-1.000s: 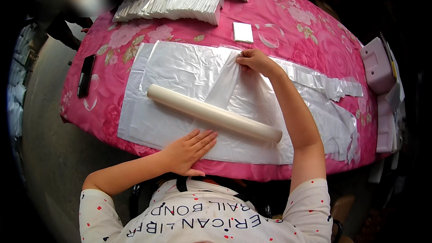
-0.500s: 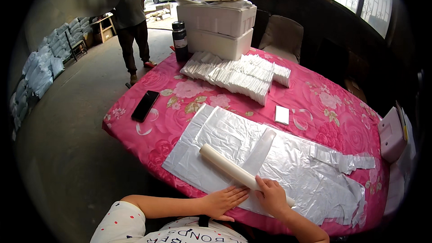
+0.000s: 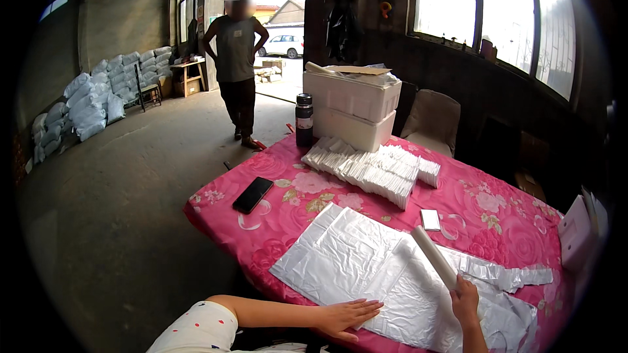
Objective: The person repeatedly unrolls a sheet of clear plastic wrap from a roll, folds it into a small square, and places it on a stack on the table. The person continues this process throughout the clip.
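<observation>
A stack of thin silvery-white plastic sheets [image 3: 356, 258] lies along the near side of the table. My left hand [image 3: 350, 318] rests palm down on their near edge, fingers stretched out. Further right, my right hand [image 3: 465, 297] is wrapped round a pale, slender roll [image 3: 433, 256]. The roll slants away from me to the left over the sheets, its far end near a small white rectangular pack [image 3: 430, 219]. I cannot tell whether the roll touches the sheets. Its near end is partly hidden by my right hand.
A pink floral tablecloth [image 3: 288, 167] covers the table. On it are a black phone [image 3: 252, 195], a dark bottle [image 3: 304, 121], white foam boxes [image 3: 353, 101] and rows of white folded packets [image 3: 366, 168]. A person [image 3: 237, 65] stands beyond; white sacks [image 3: 91, 104] line the left wall.
The view has tilted up. My right hand has moved right with the roll, which now points more steeply away from me. My left hand, formerly beside the roll, now lies apart from it.
</observation>
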`<act>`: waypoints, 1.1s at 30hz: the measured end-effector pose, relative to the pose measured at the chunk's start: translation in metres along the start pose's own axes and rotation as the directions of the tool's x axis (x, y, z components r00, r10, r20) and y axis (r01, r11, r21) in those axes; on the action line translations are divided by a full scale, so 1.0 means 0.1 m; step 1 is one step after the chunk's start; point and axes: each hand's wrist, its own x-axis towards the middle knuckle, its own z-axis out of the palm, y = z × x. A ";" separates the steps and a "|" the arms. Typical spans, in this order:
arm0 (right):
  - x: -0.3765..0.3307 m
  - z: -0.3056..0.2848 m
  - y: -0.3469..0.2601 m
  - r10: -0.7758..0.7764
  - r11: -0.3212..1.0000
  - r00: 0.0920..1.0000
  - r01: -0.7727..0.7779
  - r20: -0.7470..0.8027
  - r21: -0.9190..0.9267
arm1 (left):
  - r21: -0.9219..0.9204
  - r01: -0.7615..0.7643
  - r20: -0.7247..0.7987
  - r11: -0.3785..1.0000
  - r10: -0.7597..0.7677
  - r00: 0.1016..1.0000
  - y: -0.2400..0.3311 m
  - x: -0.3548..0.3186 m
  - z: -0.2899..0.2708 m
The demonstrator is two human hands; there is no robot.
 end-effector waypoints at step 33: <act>0.11 0.32 -0.97 -0.400 0.915 0.850 0.347 0.342 0.207 | 0.399 0.042 0.000 0.916 -0.046 0.999 0.34 -0.04 0.25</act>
